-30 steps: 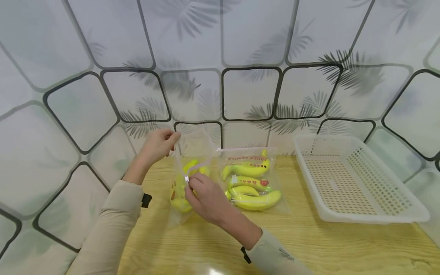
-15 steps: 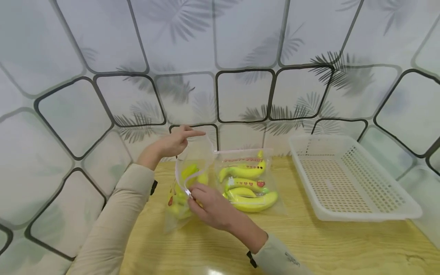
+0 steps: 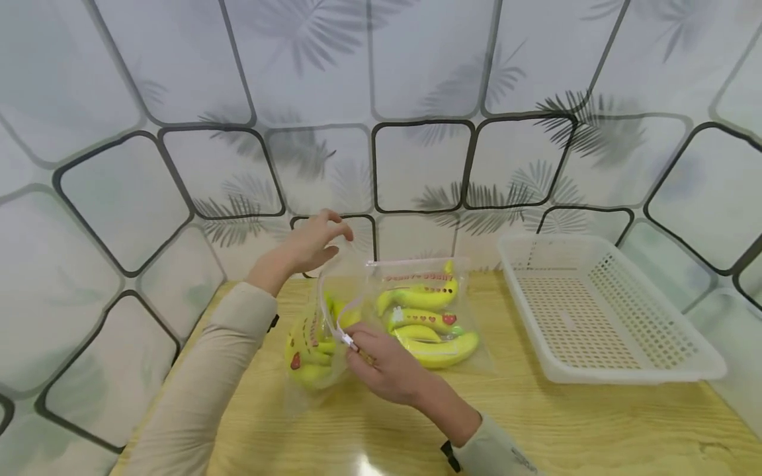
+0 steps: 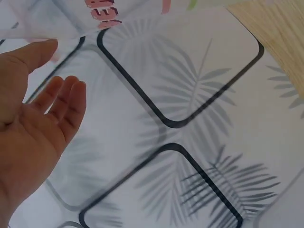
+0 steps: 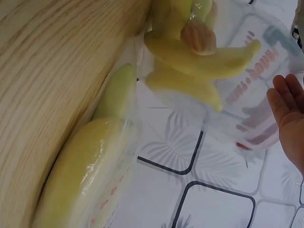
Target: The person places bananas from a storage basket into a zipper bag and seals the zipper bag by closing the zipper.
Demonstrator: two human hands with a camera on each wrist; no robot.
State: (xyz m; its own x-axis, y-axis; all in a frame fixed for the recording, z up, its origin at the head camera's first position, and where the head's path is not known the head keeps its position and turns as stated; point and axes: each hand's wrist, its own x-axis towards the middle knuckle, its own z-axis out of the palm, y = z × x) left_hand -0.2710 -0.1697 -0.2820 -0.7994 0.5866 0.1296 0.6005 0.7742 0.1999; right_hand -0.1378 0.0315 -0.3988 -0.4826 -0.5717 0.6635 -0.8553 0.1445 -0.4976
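Observation:
A clear slider zip bag (image 3: pixel 357 271) with red print stands with its mouth parted. Several yellow bananas (image 3: pixel 311 374) show through its film. At the near end of the mouth, my right hand (image 3: pixel 383 363) pinches the bag beside the white slider (image 3: pixel 348 340). My left hand (image 3: pixel 312 243) is at the far upper edge of the mouth, fingers loosely bent and thumb apart. In the left wrist view, the thumb of the left hand (image 4: pixel 35 114) lies close to the bag's printed film (image 4: pixel 137 14), with nothing between thumb and fingers.
Just right of it, a second zip bag (image 3: pixel 411 283) lies flat on the wooden table (image 3: pixel 381 430), with several bananas (image 3: pixel 446 354) inside. A white perforated plastic basket (image 3: pixel 639 377) stands at the right. The patterned wall covering (image 3: pixel 423 165) rises close behind.
My left hand has released its pinch on the bag's edge and moved right along the mouth. My right hand has drawn the slider end right and toward me; the bag has tilted.

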